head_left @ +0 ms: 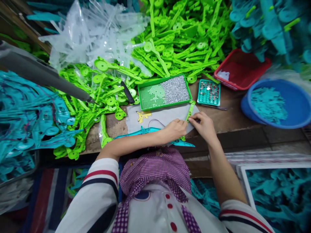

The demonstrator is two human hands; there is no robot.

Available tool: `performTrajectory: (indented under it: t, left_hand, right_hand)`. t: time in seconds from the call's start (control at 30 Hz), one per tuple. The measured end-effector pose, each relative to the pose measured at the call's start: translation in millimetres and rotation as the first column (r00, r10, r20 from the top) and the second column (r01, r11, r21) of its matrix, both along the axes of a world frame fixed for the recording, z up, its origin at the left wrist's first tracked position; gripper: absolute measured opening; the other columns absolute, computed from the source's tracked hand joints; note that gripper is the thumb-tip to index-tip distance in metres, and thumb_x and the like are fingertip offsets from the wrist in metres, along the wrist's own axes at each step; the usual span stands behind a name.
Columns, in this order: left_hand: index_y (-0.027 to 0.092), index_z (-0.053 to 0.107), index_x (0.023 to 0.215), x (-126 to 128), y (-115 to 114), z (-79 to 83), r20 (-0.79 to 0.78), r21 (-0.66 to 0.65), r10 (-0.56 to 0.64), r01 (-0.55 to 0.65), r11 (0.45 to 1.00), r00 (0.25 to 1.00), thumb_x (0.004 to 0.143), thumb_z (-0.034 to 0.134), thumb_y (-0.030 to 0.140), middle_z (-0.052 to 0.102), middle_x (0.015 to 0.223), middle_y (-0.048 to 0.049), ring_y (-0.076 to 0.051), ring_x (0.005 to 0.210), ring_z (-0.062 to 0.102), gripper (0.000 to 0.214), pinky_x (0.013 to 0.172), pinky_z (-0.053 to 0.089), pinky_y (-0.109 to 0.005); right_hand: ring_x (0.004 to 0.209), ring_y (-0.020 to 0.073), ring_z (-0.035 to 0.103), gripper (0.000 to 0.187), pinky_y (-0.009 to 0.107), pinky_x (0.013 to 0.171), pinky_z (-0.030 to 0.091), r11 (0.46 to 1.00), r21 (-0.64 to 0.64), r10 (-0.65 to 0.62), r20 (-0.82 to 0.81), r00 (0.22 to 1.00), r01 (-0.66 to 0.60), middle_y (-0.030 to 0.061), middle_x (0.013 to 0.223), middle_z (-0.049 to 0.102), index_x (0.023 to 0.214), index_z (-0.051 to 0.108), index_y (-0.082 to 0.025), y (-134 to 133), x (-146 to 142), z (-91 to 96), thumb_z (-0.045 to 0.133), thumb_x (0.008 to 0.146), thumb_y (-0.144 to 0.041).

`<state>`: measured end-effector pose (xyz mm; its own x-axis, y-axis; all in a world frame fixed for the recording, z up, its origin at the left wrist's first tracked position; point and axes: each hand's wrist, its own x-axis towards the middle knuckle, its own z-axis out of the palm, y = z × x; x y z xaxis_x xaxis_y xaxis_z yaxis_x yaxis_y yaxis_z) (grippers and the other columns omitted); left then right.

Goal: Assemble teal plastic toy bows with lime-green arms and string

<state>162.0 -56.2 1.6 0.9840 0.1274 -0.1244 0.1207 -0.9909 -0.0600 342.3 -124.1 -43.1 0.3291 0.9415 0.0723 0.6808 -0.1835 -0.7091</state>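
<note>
A narrow lime-green plastic part (191, 109) stands up between my hands at the front of the table. My left hand (177, 128) is closed around its lower portion, reaching over a long turquoise plastic piece (136, 132). My right hand (202, 125) pinches at the right side of the same green part; the fingertips partly cover the contact. A thin dark wire (156, 121) curls up from the turquoise piece. Under both pieces lies a grey cloth (167, 114) with a yellow cartoon figure.
Behind the cloth sits a green tray (152, 106) of small silvery pieces, beside a teal tray (209, 103) of round metal discs. A red basket (252, 76) and blue bucket (297, 108) stand right. Green parts (175, 42) pile behind; a grey tool (48, 71) slants in from the left.
</note>
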Motion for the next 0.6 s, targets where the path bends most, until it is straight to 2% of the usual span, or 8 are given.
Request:
performTrajectory:
  t: [0.13,0.3,0.47,0.6]
  left_hand:
    - [0.005,0.064,0.117,-5,4,-4.1,0.024,-0.018,0.015,-0.015,1.000,1.000,0.100,0.029,0.004,0.065,0.108,-0.0169,-0.022,0.096,0.062,0.038,0.076,0.041,-0.034]
    - [0.005,0.055,0.132,-10,10,-11.7,0.067,-0.091,0.059,-0.053,0.994,0.996,0.104,0.028,0.009,0.067,0.108,-0.0129,-0.021,0.099,0.064,0.040,0.079,0.044,-0.033]
    - [0.006,0.052,0.137,-12,12,-16.7,0.086,-0.113,0.088,-0.078,0.990,0.992,0.104,0.029,0.009,0.067,0.110,-0.0131,-0.022,0.102,0.064,0.040,0.080,0.046,-0.034]
    - [0.008,0.052,0.136,-12,14,-19.2,0.107,-0.130,0.075,-0.061,0.990,0.991,0.103,0.032,0.009,0.067,0.112,-0.0134,-0.021,0.102,0.063,0.039,0.080,0.047,-0.034]
  right_hand:
    - [0.073,0.0189,0.061,0.017,0.031,0.062,0.037,0.987,-0.133,-0.081,0.059,0.995,0.088,0.0048,0.092,0.070,0.082,0.069,-0.022,8,-5,9.7,0.064,0.083,-0.039]
    - [0.073,0.0189,0.061,0.015,0.029,0.063,0.035,0.958,-0.263,-0.106,0.044,0.993,0.114,0.0022,0.091,0.071,0.087,0.068,-0.024,14,-5,19.6,0.067,0.079,-0.037]
    - [0.075,0.0203,0.061,0.015,0.030,0.063,0.034,0.948,-0.287,-0.128,0.047,0.991,0.136,0.0015,0.086,0.072,0.084,0.068,-0.024,17,-1,16.4,0.068,0.078,-0.039]
    - [0.074,0.0197,0.062,0.018,0.031,0.064,0.036,0.960,-0.249,-0.125,0.031,0.992,0.129,0.0021,0.089,0.072,0.089,0.069,-0.024,12,0,10.6,0.067,0.080,-0.040]
